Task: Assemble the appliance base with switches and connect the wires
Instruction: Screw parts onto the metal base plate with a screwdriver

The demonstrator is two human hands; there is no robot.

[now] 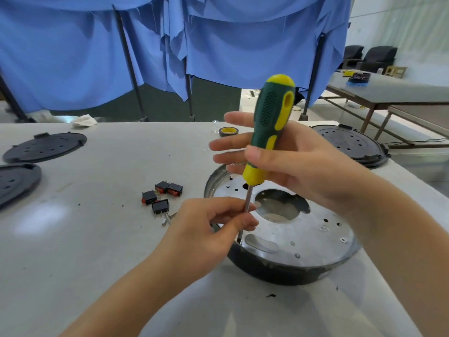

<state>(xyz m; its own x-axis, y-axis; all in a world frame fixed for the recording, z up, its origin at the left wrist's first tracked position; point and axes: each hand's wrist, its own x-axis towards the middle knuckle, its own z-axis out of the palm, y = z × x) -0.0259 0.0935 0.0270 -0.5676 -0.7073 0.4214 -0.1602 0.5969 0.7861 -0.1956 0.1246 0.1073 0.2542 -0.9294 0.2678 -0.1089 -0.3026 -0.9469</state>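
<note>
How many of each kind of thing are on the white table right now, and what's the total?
Black perforated round plastic covers: 3
Black rocker switches with red buttons: 4
Round metal appliance base with black rim: 1
Roll of black tape with yellow core: 1
Green-and-yellow-handled screwdriver, held in both hands: 1
Total: 10

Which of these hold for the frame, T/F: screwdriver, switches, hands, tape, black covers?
1. The right hand holds the screwdriver by its handle. True.
2. The left hand rests flat on the table. False: its fingers pinch the screwdriver shaft.
3. The rocker switches already sit in the appliance base. False: they lie loose on the table, left of it.
4. A tape roll lies beyond the hands. True.
5. All black covers are stacked on the right. False: two lie left.
</note>
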